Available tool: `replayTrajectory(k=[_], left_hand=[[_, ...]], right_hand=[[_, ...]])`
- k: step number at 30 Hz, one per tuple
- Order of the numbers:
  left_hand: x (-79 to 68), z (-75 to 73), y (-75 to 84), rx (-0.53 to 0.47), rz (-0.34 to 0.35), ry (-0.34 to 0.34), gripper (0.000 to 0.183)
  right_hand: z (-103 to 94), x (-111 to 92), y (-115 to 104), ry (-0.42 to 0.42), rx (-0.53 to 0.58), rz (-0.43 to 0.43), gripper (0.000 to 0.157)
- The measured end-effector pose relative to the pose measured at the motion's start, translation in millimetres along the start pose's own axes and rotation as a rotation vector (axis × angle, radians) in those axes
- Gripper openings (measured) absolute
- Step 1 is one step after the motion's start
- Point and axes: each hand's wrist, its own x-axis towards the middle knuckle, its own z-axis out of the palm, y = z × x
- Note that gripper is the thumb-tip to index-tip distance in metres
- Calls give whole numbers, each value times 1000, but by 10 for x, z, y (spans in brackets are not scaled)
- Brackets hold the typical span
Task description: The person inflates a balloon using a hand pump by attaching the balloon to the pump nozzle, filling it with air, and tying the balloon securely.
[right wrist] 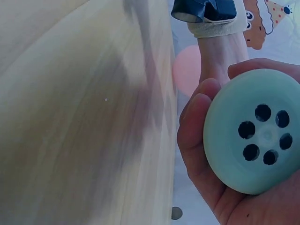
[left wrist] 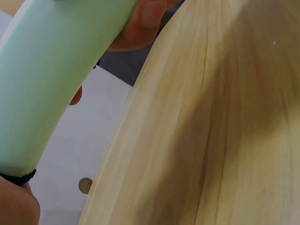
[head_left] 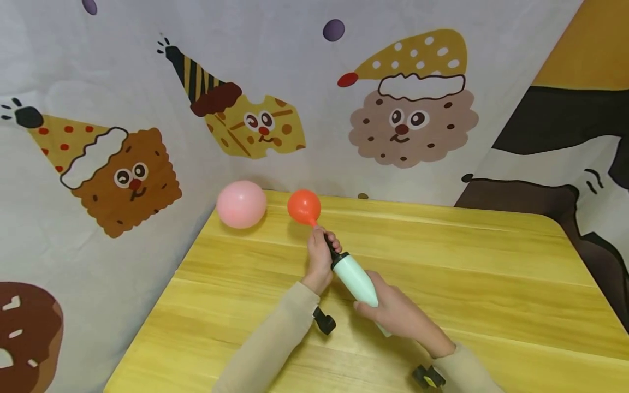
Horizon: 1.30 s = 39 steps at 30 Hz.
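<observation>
A mint-green balloon pump (head_left: 355, 279) with a black front end slants over the table, held between both hands. My left hand (head_left: 320, 255) grips the black front end, right by the neck of a small, partly inflated red balloon (head_left: 304, 206). My right hand (head_left: 395, 308) wraps round the green body toward the rear. In the right wrist view, the pump's round end cap (right wrist: 267, 135) faces the camera, with several dark holes in a ring. The left wrist view shows the green pump body (left wrist: 51, 79) up close, with fingertips of the right hand at its upper edge.
A larger pink balloon (head_left: 242, 204) rests at the table's far left corner. The wood-grain table (head_left: 467, 262) meets a hanging cloth backdrop (head_left: 314, 65) printed with cartoon snacks along its back and left side. Black camera mounts (head_left: 324, 321) sit at both wrists.
</observation>
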Motion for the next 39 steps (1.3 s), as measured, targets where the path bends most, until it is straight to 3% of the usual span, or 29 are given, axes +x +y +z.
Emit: replayTrajectory(k=[4, 8, 15, 19, 24, 32, 36, 39], left_hand=[[78, -24, 23, 14, 15, -4, 39], [224, -59, 171, 0, 34, -2, 41], [427, -187, 422, -59, 81, 70, 37], [404, -189, 388, -69, 61, 57, 36], [319, -163, 264, -65, 48, 42, 34], [96, -125, 35, -13, -19, 19, 33], [28, -109, -9, 29, -13, 19, 34], [55, -132, 5, 28, 9, 38, 35]], right_hand=[[27, -10, -16, 2, 33, 24, 74], [2, -127, -21, 2, 32, 41, 75], [-74, -417, 53, -44, -7, -4, 70], [-37, -419, 91, -62, 13, -30, 68], [0, -329, 76, -35, -13, 1, 70], [48, -19, 32, -23, -29, 8, 74], [51, 73, 13, -20, -27, 9, 75], [74, 100, -20, -20, -15, 14, 75]])
